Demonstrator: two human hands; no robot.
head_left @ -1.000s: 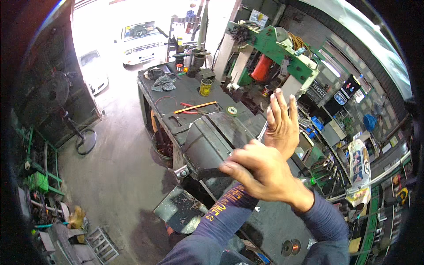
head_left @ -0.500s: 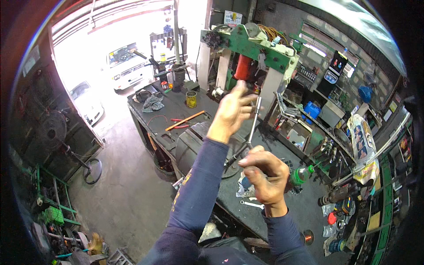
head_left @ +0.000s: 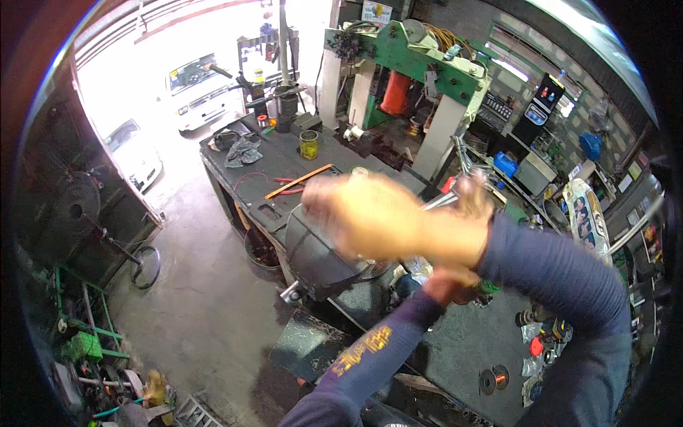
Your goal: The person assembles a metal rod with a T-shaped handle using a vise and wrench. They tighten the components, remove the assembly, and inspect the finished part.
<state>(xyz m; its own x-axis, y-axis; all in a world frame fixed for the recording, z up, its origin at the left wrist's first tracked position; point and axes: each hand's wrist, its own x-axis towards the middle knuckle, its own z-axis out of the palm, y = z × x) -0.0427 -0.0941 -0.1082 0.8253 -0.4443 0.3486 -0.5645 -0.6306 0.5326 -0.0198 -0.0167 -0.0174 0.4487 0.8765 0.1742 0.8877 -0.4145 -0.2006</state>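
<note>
Carefully, above the black vise (head_left: 324, 249), I'd steady my blurred right hand (head_left: 377, 213); its grip I cannot tell.

Right hand (head_left: 384, 217) now sweeps across mid-frame, heavily blurred — half a second ago it sat lower, right of centre, gripping the metal rod. Left hand (head_left: 445, 285) has dropped from its raised reach toward the green press (head_left: 413, 53) at upper centre and is now tucked under the right forearm, mostly hidden. The forearms now cross. Metal rod (head_left: 441, 201) shows only as a short bright sliver beside the right wrist — before, it stood nearly upright between the hands. View has shifted slightly.
</note>
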